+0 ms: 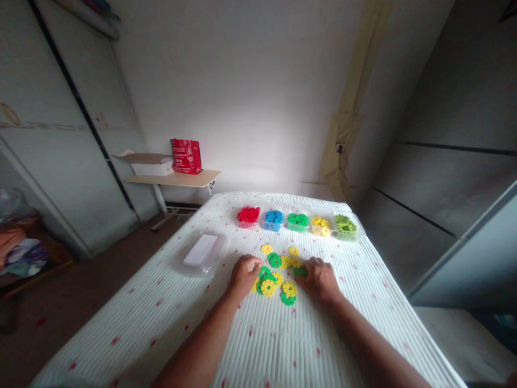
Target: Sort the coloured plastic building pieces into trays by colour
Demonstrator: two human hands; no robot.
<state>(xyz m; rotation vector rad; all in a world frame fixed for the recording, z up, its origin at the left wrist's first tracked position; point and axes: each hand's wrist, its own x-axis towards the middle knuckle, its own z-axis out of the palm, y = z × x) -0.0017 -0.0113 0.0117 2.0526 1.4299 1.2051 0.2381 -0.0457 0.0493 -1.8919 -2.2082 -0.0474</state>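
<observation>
Both of my hands rest on a white striped bed cover (262, 345) around a small heap of yellow and green snowflake discs (278, 277). My left hand (243, 274) sits at the heap's left edge, its fingers curled down onto the discs. My right hand (319, 277) lies at the heap's right edge, fingers bent over a green disc (299, 272). Whether either hand grips a disc is hidden by the fingers. A few loose yellow discs (266, 248) lie just beyond the heap.
Along the far edge stands a row of clear tubs with red (247, 216), blue (273, 219), green (298, 221), yellow (321, 226) and light-green (345, 227) discs. A clear lidded box (200, 252) lies left. A side table (173, 179) bears a red bag (186, 156).
</observation>
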